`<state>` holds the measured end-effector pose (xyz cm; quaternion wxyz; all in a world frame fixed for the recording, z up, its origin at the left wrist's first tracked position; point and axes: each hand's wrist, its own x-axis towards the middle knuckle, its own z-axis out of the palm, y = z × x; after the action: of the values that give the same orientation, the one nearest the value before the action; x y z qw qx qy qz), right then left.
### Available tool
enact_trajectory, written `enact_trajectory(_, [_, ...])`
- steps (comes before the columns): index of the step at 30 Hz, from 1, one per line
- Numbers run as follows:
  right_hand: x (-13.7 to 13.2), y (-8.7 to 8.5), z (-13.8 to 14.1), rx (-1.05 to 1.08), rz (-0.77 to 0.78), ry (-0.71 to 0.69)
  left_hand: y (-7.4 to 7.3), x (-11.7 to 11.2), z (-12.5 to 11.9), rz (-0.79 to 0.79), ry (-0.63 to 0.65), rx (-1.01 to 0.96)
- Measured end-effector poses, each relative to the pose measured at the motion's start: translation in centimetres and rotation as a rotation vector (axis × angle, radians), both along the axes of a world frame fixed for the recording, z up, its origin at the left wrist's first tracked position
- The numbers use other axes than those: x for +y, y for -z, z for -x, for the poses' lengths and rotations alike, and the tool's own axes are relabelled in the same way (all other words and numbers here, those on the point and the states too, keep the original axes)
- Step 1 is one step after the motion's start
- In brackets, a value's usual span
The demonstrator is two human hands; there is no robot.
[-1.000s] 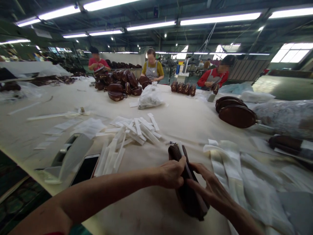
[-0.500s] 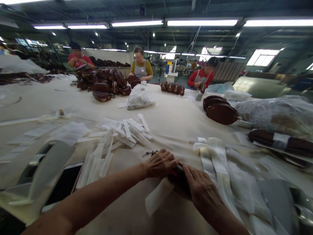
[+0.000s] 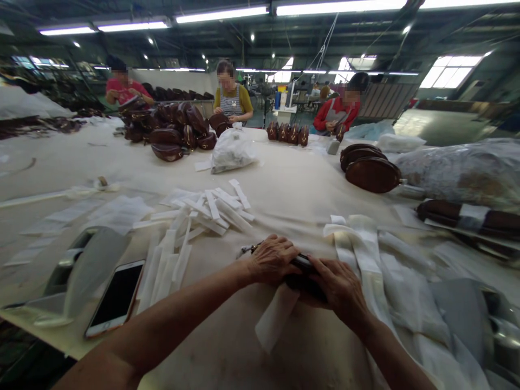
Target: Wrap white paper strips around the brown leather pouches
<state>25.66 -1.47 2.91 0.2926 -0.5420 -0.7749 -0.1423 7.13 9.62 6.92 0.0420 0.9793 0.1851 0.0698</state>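
Both hands grip a dark brown leather bag (image 3: pixel 305 283) low over the table, in front of me. My left hand (image 3: pixel 273 259) has its fingers bent over the bag's left part and upper edge, with a metal fitting (image 3: pixel 246 249) sticking out beyond it. Around the right end lies my right hand (image 3: pixel 338 283), fingers along the top edge, thumb hidden. From underneath the bag a white strip (image 3: pixel 277 318) hangs toward me. Much of the bag is covered by the hands.
Cut white strips (image 3: pixel 211 208) lie in a heap ahead, near a phone (image 3: pixel 116 298) and a tape dispenser (image 3: pixel 77 265) on the left. White strips (image 3: pixel 365 260) and brown bags (image 3: pixel 371 170) are to the right. Three co-workers sit across the table (image 3: pixel 292 187), by more bags (image 3: pixel 174 130).
The view has tilted down a little. Both hands stay on the bag, which appears slightly turned, with more of its top edge showing between them.
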Motion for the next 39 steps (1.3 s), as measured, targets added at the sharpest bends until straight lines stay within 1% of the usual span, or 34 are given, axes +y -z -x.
enact_trajectory(3, [0.1, -0.7, 0.0, 0.009, 0.008, -0.015, -0.3, -0.4, 0.0, 0.0, -0.031, -0.006])
enact_trajectory(6, [-0.7, -1.6, 0.2, 0.017, 0.014, -0.017, -0.6, -1.7, 0.5, -0.007, -0.033, -0.046])
enact_trajectory(8, [-1.5, -1.9, 0.7, 0.024, 0.032, -0.028, -0.3, -2.8, 1.1, -0.029, -0.033, -0.097])
enact_trajectory(12, [-2.3, -1.3, 1.6, 0.012, 0.066, -0.016, 1.1, -3.9, 2.1, -0.072, -0.07, -0.147])
enact_trajectory(14, [-2.4, -1.1, 1.9, 0.001, 0.068, -0.016, 1.5, -4.0, 2.3, -0.071, -0.083, -0.145])
enact_trajectory(17, [-2.6, -1.2, 2.2, -0.018, 0.078, -0.025, 1.2, -4.4, 2.3, -0.055, -0.078, -0.103])
enact_trajectory(19, [-2.6, -1.1, 2.0, -0.057, 0.054, -0.026, 1.0, -4.5, 2.3, -0.051, -0.075, -0.06])
enact_trajectory(23, [-1.5, 0.5, 1.1, -0.14, -0.074, -0.093, 0.8, -4.1, 2.2, -0.065, -0.092, -0.017])
enact_trajectory(26, [-1.0, 1.3, 0.9, -0.102, -0.121, -0.089, 0.6, -4.0, 2.3, -0.05, -0.07, 0.001])
enact_trajectory(27, [-1.1, 1.2, 1.0, -0.09, -0.121, -0.083, 0.4, -4.0, 2.3, -0.046, -0.06, -0.003])
enact_trajectory(29, [-1.6, 0.5, 1.3, -0.073, -0.093, -0.077, 0.3, -4.2, 2.2, -0.04, -0.055, -0.017])
enact_trajectory(32, [-2.5, -0.9, 1.0, 0.025, 0.036, -0.087, 0.4, -4.5, 2.2, -0.034, -0.057, -0.033])
enact_trajectory(33, [-2.7, -1.0, 0.4, 0.1, 0.092, -0.062, 0.5, -4.5, 2.2, -0.027, -0.057, -0.039])
enact_trajectory(34, [-2.8, -1.0, -0.6, 0.191, 0.144, 0.007, 0.7, -4.6, 2.3, -0.017, -0.057, -0.046])
enact_trajectory(35, [-2.8, -0.7, -1.8, 0.282, 0.19, 0.118, 0.9, -4.6, 2.3, -0.007, -0.059, -0.054])
enact_trajectory(37, [-2.6, 0.5, -5.0, 0.417, 0.233, 0.423, 1.2, -4.6, 2.4, 0.009, -0.061, -0.073])
enact_trajectory(38, [-2.4, 1.2, -6.8, 0.434, 0.241, 0.549, 1.4, -4.6, 2.4, 0.01, -0.059, -0.085])
enact_trajectory(39, [-2.1, 1.9, -8.5, 0.431, 0.248, 0.645, 1.5, -4.6, 2.4, 0.007, -0.055, -0.098])
